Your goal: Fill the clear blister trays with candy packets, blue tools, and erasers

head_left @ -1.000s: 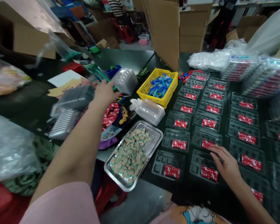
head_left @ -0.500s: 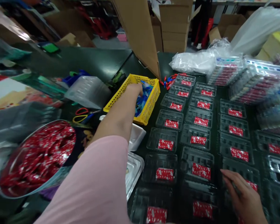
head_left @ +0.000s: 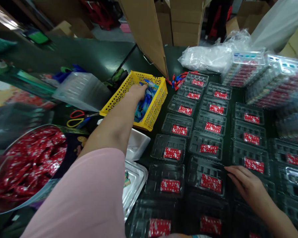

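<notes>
My left hand (head_left: 137,91), at the end of a pink sleeve, reaches into a yellow perforated basket (head_left: 106,105). Its fingers curl in among small blue plastic pieces (head_left: 145,105); what they grip, if anything, is hidden. My right hand (head_left: 242,178) hovers low over the clear plastic trays, fingertips drawn together beside the right edge of one tray (head_left: 194,170). Whether something small is pinched there I cannot make out. Rows of these compartmented trays lie on the dark table, many with a red printed packet (head_left: 211,182) inside.
A tub of red packets (head_left: 37,162) stands at the left, near scissors (head_left: 75,119). Stacked clear trays (head_left: 83,91) and a silver tray lid (head_left: 136,183) flank the basket. Filled packs (head_left: 283,81) rise in stacks at the right. Behind are red and blue pieces (head_left: 176,81) and a cardboard flap (head_left: 149,36).
My right hand has moved left and slightly up, toward the middle column of trays. My left hand stays in the basket while the whole view shifts a little.
</notes>
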`<state>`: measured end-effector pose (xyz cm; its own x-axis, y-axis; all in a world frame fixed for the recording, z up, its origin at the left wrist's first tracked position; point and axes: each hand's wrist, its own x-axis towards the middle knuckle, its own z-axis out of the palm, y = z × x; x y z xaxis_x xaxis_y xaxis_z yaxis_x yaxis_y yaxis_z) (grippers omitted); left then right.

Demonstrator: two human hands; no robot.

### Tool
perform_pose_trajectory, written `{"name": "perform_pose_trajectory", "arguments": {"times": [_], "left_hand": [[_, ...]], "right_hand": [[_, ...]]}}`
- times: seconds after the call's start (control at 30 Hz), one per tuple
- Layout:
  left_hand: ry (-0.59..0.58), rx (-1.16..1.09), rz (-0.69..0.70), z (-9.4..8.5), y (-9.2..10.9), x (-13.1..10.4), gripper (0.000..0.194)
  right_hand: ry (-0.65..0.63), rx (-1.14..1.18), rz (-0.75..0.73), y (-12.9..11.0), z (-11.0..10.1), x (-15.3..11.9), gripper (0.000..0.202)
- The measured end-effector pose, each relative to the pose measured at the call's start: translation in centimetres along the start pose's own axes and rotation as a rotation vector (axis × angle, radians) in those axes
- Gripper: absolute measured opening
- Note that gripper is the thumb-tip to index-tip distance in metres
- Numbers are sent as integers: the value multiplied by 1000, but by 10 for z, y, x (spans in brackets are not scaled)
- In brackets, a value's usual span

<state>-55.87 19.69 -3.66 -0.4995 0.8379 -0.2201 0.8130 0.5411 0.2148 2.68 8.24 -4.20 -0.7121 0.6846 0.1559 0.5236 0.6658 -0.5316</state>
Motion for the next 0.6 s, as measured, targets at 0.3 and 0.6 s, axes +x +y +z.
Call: {"name": "perform_pose_trajectory", "arguments": {"times": [0.3, 0.6], "left_hand": [[129, 9, 53, -10, -16, -28, 33], [352, -169, 173, -44, -18, -83, 36]], "right_hand": [[-118, 19, -206, -1, 2, 58, 24], [-139, 193, -380, -40, 6, 161, 24]]}}
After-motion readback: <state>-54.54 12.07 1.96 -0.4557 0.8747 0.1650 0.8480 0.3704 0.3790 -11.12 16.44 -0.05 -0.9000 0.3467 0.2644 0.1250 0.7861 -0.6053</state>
